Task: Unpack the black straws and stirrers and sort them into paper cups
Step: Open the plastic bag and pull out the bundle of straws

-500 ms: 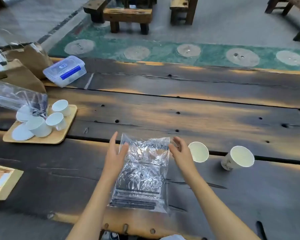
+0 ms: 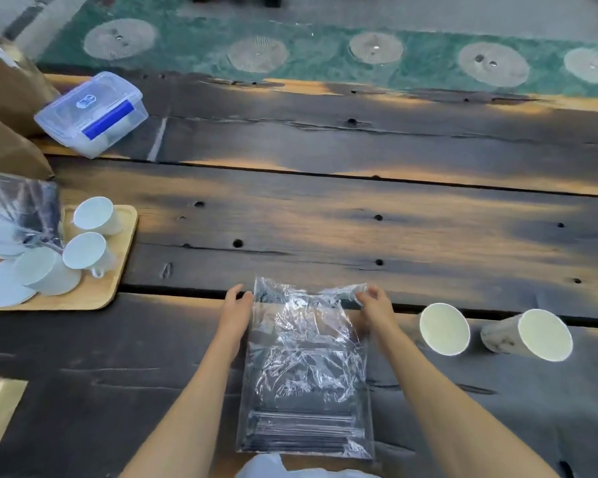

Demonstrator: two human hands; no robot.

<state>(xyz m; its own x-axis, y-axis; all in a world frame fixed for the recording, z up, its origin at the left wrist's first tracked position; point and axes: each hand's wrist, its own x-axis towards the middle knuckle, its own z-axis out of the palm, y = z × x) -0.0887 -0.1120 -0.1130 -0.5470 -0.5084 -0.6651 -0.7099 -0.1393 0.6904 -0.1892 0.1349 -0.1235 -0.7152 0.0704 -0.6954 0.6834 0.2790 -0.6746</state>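
Item: clear plastic bag (image 2: 306, 367), flat on the dark wooden tabletop (image 2: 359, 236) at its near edge, directly in front of the person. Long axis runs away from the person; the open, crinkled end points to the far side. Contents: a bundle of black straws (image 2: 299, 434) lying crosswise at the near, closed end, long axis left to right. No printing readable on the bag.

Left hand (image 2: 235, 313): at the far left corner of the bag, fingers touching its edge; whether they pinch the film cannot be told.

Right hand (image 2: 377, 307): at the far right corner, fingers pinching a gathered fold of the film.

Two white paper cups stand just right of the bag, mouths up: nearer cup (image 2: 444, 329), plain; farther cup (image 2: 529, 336), faint pattern on its wall, not legible.

Left side: wooden tray (image 2: 118, 257) carrying white cups and saucers, partly covered by another plastic bag (image 2: 18, 208).

Far left: clear lidded box (image 2: 92, 113) with a blue clip and a small blue emblem on the lid, wording too small to read. Brown paper bags (image 2: 4, 98) beside it.
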